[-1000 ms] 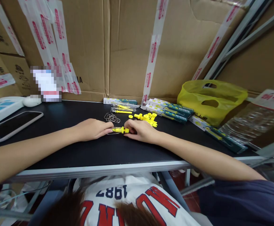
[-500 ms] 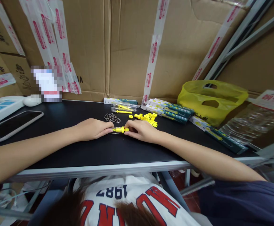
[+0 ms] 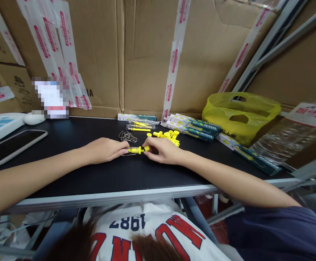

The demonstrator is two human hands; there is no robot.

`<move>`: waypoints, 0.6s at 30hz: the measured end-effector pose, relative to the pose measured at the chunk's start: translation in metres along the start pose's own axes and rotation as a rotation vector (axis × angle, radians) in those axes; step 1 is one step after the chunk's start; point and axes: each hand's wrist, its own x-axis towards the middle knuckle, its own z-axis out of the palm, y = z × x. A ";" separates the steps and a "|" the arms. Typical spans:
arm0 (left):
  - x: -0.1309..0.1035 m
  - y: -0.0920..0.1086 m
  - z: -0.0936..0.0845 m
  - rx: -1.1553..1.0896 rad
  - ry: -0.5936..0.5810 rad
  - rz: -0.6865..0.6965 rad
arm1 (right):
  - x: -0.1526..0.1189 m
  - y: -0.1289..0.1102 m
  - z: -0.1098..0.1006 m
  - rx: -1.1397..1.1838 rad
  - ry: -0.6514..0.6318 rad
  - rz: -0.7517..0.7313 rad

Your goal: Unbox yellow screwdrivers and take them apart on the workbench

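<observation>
While both hands rest on the black table, a small yellow part lies pinched between them. Left hand fingertips grip its near end; right hand fingers close on the other, just before loose yellow pieces.

A yellow bag sits at the tabletop's back right corner, boxed tools just beside it along the back edge. Wire rings lie mid-tabletop. A tablet rests at the left edge, cartons behind.
</observation>
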 end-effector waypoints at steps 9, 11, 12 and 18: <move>-0.001 0.001 -0.001 -0.008 0.003 0.008 | -0.004 0.047 -0.049 0.053 0.177 0.188; -0.001 0.001 -0.001 -0.022 0.013 0.011 | -0.006 0.058 -0.057 0.028 0.068 0.214; -0.001 0.000 -0.001 -0.030 0.018 0.011 | -0.008 0.062 -0.059 0.019 0.002 0.229; -0.001 0.001 -0.001 -0.029 0.018 0.010 | -0.012 0.058 -0.060 0.010 -0.292 0.286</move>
